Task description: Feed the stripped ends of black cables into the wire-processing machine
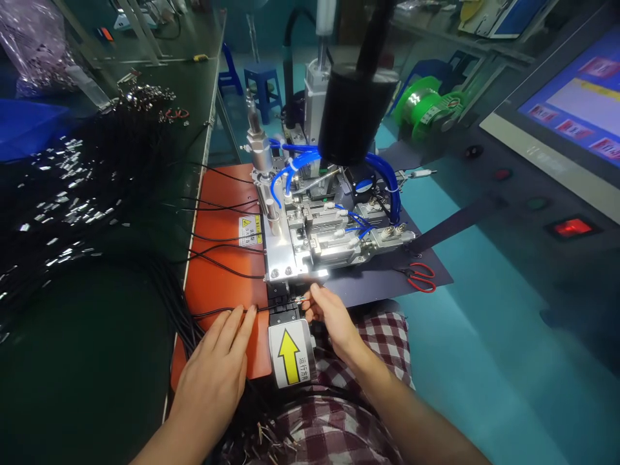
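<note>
Upper left: bag (pixel 31 29) of shiny pieces (pixel 44 76). Lower centre: my left hand (pixel 216 361), fingers outstretched, touches a cable (pixel 264 308); my right hand (pixel 335 320) pinches its end.

A factory workshop is indicated: a metal machine (pixel 281 252) is fitted with blue tubes (pixel 391 187), a lit control screen (pixel 581 97) is mounted at right, black cables (pixel 111 168) are heaped on a dark workbench (pixel 87 342), a green spool (pixel 419 106) and blue stool (pixel 261 68) are seen beyond.
</note>
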{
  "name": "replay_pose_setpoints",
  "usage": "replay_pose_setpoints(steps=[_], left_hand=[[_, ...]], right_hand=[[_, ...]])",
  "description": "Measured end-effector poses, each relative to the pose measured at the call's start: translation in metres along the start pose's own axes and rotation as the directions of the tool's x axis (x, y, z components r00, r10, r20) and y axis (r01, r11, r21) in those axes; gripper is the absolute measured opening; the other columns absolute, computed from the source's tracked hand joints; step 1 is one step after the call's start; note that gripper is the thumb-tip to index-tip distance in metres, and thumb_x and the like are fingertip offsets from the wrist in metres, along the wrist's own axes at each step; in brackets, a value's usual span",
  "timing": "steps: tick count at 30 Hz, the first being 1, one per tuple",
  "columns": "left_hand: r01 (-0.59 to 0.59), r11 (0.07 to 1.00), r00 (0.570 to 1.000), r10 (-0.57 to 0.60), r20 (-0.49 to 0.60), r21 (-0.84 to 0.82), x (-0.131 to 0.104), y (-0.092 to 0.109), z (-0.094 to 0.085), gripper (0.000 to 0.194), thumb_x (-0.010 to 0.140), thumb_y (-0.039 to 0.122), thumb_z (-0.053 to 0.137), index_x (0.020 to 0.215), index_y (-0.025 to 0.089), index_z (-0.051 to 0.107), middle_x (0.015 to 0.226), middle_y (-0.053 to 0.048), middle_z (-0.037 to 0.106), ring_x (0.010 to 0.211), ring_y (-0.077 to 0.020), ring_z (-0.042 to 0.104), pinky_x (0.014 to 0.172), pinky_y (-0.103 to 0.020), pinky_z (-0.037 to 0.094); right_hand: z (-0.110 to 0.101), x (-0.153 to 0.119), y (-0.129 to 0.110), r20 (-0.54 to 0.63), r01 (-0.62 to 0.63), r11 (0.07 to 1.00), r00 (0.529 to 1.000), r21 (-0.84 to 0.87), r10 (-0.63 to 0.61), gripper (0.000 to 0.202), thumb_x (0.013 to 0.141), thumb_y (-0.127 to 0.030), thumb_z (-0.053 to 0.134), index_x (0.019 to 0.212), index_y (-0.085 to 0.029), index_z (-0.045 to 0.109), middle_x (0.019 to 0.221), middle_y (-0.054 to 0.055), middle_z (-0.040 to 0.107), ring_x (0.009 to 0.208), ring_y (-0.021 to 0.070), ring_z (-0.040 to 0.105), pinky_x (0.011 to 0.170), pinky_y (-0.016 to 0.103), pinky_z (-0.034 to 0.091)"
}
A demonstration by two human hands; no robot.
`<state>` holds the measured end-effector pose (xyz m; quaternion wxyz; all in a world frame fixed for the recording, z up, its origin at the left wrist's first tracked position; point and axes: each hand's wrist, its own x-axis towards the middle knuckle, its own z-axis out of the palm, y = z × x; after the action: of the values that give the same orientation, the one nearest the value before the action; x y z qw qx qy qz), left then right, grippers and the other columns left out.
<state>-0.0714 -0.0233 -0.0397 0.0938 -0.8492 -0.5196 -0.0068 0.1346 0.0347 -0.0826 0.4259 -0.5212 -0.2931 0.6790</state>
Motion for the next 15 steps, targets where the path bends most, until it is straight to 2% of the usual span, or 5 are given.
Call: replay_pose_setpoints(steps=[3,10,15], left_hand=[[0.016,1.000,1.000,-0.016,0.003,-0.003,0.000,0.000,0.000,0.055,0.081,0.010,0.036,0.136,0.009,0.041,0.129,-0.015,0.054,0.115,-0.0305,0.051,0.092,-0.042,0.047],[0.054,0.998,0.998,-0.052,0.047,-0.039,-0.001,0.002,-0.004,0.054,0.082,0.011,0.035,0.136,0.011,0.042,0.129,-0.014,0.056,0.115,-0.0297,0.052,0.092,-0.042,0.048],[0.154,0.981,0.985,-0.143,0.100,-0.118,0.023,-0.005,-0.007,0.049,0.087,0.013,0.032,0.134,0.009,0.045,0.134,-0.016,0.051,0.119,-0.0296,0.049,0.097,-0.044,0.044]], right_hand=[[-0.012,-0.006,0.006,-0.066,-0.017,1.000,0.998,0.022,0.019,0.042,0.078,-0.059,0.055,0.080,-0.017,0.056,0.069,-0.001,0.059,0.052,0.0105,0.051,0.055,0.025,0.037],[-0.033,-0.025,0.013,-0.130,0.005,1.000,0.992,0.016,-0.003,0.038,0.076,-0.055,0.062,0.075,-0.018,0.055,0.067,-0.001,0.057,0.051,0.0111,0.047,0.053,0.025,0.035],[-0.035,-0.030,0.013,-0.124,0.007,0.999,0.992,-0.034,-0.011,0.034,0.074,-0.050,0.066,0.068,-0.018,0.054,0.066,-0.001,0.057,0.053,0.0119,0.046,0.054,0.025,0.035]])
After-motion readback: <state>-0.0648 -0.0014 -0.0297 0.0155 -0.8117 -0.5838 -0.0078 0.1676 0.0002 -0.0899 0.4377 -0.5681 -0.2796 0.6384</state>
